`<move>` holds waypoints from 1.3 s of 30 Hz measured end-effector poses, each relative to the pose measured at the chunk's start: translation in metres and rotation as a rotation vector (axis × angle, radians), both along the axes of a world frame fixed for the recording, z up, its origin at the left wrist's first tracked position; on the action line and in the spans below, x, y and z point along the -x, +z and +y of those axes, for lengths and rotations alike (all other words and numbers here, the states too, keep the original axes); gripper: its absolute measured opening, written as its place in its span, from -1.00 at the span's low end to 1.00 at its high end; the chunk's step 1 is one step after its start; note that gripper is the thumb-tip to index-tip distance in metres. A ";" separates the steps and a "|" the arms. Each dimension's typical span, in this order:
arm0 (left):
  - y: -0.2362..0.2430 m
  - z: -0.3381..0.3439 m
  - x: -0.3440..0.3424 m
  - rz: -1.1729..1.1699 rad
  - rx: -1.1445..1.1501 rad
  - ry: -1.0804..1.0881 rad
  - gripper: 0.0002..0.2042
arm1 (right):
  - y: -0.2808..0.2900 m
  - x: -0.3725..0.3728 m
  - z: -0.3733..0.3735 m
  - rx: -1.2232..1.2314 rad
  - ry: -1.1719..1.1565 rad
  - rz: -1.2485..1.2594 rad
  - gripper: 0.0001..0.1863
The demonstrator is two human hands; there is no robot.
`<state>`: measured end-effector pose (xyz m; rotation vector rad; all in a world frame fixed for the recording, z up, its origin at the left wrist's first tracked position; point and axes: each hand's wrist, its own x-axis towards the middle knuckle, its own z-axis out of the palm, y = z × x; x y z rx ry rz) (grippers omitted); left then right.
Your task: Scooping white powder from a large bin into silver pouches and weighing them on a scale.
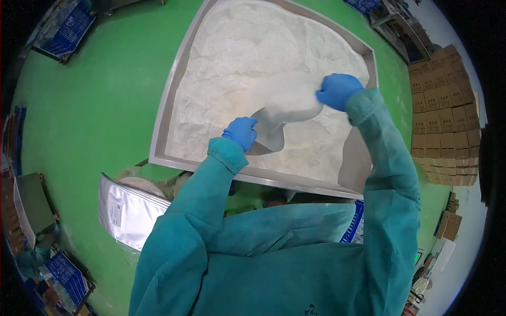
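White powder [274, 42] lies thick and uneven in a wide metal tray [169, 100] in front of me. My left hand [242, 133], in a blue glove, is closed at the edge of a smooth, curved grey metal scoop [272, 138] low over the powder. Farther right, my right hand [339, 91], gloved in blue too, makes a fist at the end of a powder-laden, blurred part that adjoins the grey metal. Whether both hands hold one piece or two, I cannot tell. The grip itself is hidden under the fingers.
A silver foil bag [129, 210] stands by the tray's near left corner. Stacked brown cartons [443, 118] line the right wall. Carts with blue crates [66, 31] stand at the far left, and a metal rack [403, 31] at the far right. The floor [100, 121] is green.
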<state>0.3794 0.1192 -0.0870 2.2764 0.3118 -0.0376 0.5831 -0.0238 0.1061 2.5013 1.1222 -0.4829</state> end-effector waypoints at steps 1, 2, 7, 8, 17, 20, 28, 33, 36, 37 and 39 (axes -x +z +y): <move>-0.001 -0.001 -0.004 -0.014 0.007 0.021 -0.66 | -0.001 0.014 0.005 -0.011 0.066 0.043 -0.68; 0.005 0.000 -0.007 -0.022 0.001 0.012 -0.66 | -0.012 0.028 0.011 -0.023 0.138 0.091 -0.70; -0.009 0.002 -0.011 0.082 -0.027 0.016 -0.68 | -0.025 0.096 0.057 0.304 0.255 0.115 -0.65; -0.009 0.002 -0.010 0.085 -0.025 0.025 -0.68 | 0.004 0.102 0.052 0.238 0.147 0.075 -0.65; 0.013 -0.004 -0.016 0.235 -0.110 -0.168 -0.78 | -0.067 0.066 -0.049 0.000 -0.138 0.053 -0.46; 0.003 -0.018 -0.015 0.304 -0.168 -0.106 -0.83 | -0.163 0.061 -0.025 -0.194 -0.439 0.442 -0.50; 0.058 -0.015 0.006 -0.143 -0.250 -0.045 -0.82 | -0.088 0.100 -0.107 -0.483 -0.514 0.275 -0.63; 0.035 -0.041 0.029 0.186 -0.228 -0.514 -0.87 | -0.110 0.144 -0.167 -0.383 -0.299 0.164 -0.67; 0.109 -0.044 0.030 0.261 -0.089 -0.610 -0.88 | -0.067 0.157 -0.187 -0.308 -0.307 0.525 -0.65; 0.134 -0.045 0.035 0.262 -0.035 -0.606 -0.88 | -0.037 0.153 -0.186 -0.227 -0.326 0.553 -0.63; 0.176 -0.049 0.050 0.199 0.039 -0.571 -0.88 | 0.011 0.168 -0.196 -0.356 -0.377 0.517 -0.63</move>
